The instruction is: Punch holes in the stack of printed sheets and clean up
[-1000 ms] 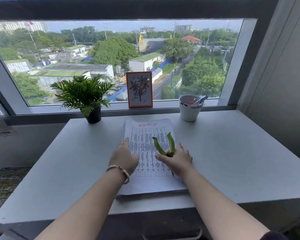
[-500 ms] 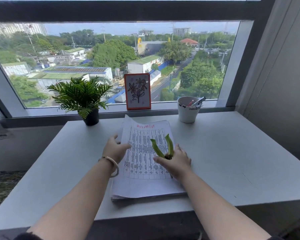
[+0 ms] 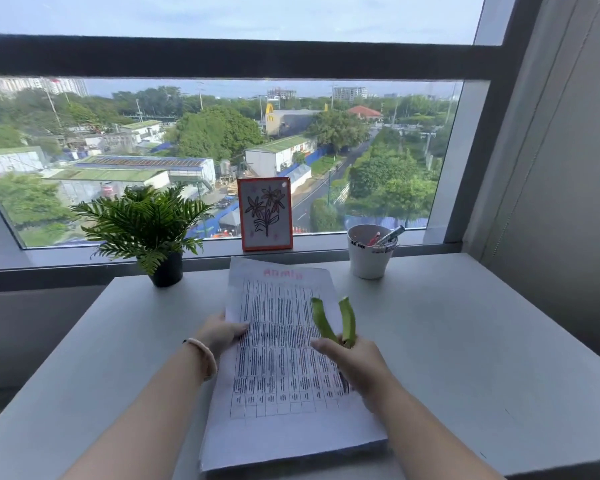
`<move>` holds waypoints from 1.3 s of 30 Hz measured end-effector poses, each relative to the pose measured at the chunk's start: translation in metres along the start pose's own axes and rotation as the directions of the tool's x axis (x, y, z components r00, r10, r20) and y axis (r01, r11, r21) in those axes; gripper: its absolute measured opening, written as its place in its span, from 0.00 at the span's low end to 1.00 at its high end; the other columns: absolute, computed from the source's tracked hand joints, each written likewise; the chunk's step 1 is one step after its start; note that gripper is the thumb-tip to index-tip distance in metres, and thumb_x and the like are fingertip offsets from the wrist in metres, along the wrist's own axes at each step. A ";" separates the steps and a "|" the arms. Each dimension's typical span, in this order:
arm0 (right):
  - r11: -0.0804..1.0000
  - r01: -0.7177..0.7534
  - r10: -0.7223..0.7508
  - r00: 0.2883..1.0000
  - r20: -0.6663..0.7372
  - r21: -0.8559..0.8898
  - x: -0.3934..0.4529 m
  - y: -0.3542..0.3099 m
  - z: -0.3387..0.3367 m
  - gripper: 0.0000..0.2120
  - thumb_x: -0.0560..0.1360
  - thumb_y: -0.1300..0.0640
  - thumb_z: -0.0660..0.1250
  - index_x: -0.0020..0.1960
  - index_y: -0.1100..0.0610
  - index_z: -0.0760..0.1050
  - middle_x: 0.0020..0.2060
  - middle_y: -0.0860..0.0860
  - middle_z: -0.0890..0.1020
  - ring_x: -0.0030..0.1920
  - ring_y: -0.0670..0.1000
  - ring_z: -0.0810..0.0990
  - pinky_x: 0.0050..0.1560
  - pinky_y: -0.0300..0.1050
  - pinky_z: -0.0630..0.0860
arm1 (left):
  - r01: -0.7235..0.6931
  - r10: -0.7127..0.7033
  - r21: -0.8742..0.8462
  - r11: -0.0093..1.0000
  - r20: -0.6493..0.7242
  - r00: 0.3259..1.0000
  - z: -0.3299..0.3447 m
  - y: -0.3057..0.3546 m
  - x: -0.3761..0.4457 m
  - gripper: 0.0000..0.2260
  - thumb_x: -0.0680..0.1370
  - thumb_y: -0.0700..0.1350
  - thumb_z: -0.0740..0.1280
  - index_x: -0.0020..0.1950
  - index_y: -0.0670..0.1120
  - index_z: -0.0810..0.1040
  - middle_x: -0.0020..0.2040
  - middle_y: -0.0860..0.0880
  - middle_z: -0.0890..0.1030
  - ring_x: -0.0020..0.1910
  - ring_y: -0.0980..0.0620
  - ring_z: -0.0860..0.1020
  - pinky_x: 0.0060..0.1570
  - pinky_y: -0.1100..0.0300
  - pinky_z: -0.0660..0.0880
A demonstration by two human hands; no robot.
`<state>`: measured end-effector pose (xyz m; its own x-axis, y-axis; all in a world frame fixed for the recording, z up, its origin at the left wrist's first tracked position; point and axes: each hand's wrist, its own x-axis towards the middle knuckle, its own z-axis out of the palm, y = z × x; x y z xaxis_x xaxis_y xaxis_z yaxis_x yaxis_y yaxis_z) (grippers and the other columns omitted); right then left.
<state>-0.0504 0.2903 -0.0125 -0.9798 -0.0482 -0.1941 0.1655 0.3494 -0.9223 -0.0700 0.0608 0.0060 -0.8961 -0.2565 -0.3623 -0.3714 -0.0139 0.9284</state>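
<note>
A thick stack of printed sheets [image 3: 278, 375] with a table and a red heading lies on the white desk [image 3: 465, 341], its near end at the desk's front edge. My left hand [image 3: 220, 334] grips the stack's left edge, thumb on top, and that side is lifted. My right hand [image 3: 355, 362] holds a green hole punch [image 3: 336, 320] over the right side of the stack, its two handles spread apart and pointing away from me.
A potted fern [image 3: 146, 226] stands at the back left of the desk. A red-framed flower picture [image 3: 265, 214] leans on the window sill. A white cup with pens [image 3: 371, 252] sits at the back right. A grey wall runs along the right.
My left hand slid from the top of the sheets to the stack's left edge and took hold of it, raising that side. My right hand with the punch stayed in place.
</note>
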 end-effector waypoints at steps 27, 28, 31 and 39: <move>0.883 0.104 -0.078 0.994 -0.075 0.457 0.032 -0.027 -0.054 0.15 0.63 0.55 0.77 0.45 0.61 0.78 0.39 0.54 0.77 0.41 0.51 0.74 0.44 0.42 0.71 | -0.089 0.092 -0.195 0.977 0.007 0.996 0.005 0.000 -0.001 0.10 0.79 0.40 0.65 0.58 0.37 0.76 0.46 0.36 0.83 0.43 0.37 0.83 0.45 0.41 0.80; 0.838 0.121 -0.084 0.992 -0.094 0.532 0.034 -0.032 -0.062 0.16 0.64 0.54 0.75 0.47 0.62 0.78 0.41 0.56 0.77 0.42 0.52 0.76 0.45 0.43 0.73 | -0.082 0.084 -0.174 0.981 0.005 0.996 0.008 -0.003 -0.002 0.09 0.79 0.41 0.65 0.57 0.38 0.76 0.47 0.36 0.83 0.44 0.37 0.82 0.47 0.41 0.79; 0.674 0.117 -0.119 0.992 -0.048 0.730 0.031 -0.049 -0.082 0.15 0.74 0.53 0.68 0.54 0.63 0.76 0.40 0.57 0.80 0.35 0.51 0.81 0.37 0.41 0.79 | -0.082 0.083 -0.143 0.986 -0.002 0.997 0.020 -0.012 -0.005 0.07 0.79 0.41 0.65 0.54 0.40 0.77 0.45 0.37 0.84 0.40 0.40 0.83 0.39 0.47 0.82; 0.479 -0.052 -0.243 0.951 0.189 0.876 0.025 -0.068 -0.088 0.28 0.77 0.38 0.54 0.61 0.58 0.77 0.42 0.57 0.82 0.34 0.51 0.80 0.36 0.41 0.79 | -0.087 0.096 -0.176 0.980 0.045 0.994 0.046 -0.009 -0.021 0.07 0.79 0.39 0.65 0.54 0.38 0.77 0.46 0.36 0.83 0.42 0.40 0.83 0.43 0.46 0.81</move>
<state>-0.0963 0.3473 0.0748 -0.9512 -0.3076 -0.0235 0.2282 -0.6503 -0.7246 -0.0594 0.1111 0.0009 -0.9376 -0.2133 -0.2745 -0.2432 -0.1615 0.9564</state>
